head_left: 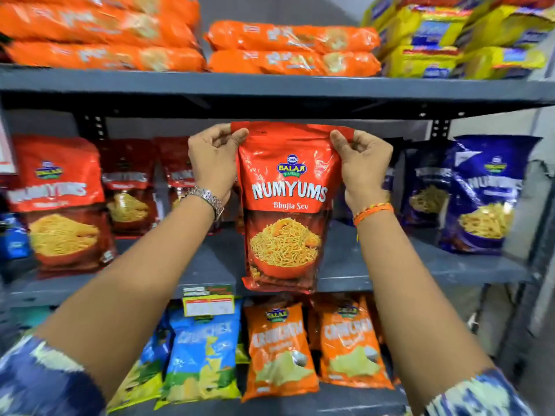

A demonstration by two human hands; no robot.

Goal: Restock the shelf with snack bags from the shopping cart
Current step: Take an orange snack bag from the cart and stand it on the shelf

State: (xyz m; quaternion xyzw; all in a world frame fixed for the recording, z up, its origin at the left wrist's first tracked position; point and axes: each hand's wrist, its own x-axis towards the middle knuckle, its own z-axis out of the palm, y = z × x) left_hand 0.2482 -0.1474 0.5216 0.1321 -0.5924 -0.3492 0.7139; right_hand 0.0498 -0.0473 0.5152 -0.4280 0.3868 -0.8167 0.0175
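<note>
A red Numyums Bhujia Sev bag [286, 205] hangs upright in front of the middle shelf [390, 271]. My left hand [213, 163] pinches its top left corner and my right hand [363, 166] pinches its top right corner. The bag's bottom edge reaches down over the shelf's front lip. More red Numyums bags [60, 202] stand on the same shelf to the left. The shopping cart is out of view.
Blue Numyums bags [480, 196] stand at the right of the middle shelf. Orange packs [291, 49] and yellow packs [456, 40] lie on the top shelf. Blue and orange Crunchex bags [279, 349] fill the lower shelf. A price tag [208, 301] hangs from the shelf lip.
</note>
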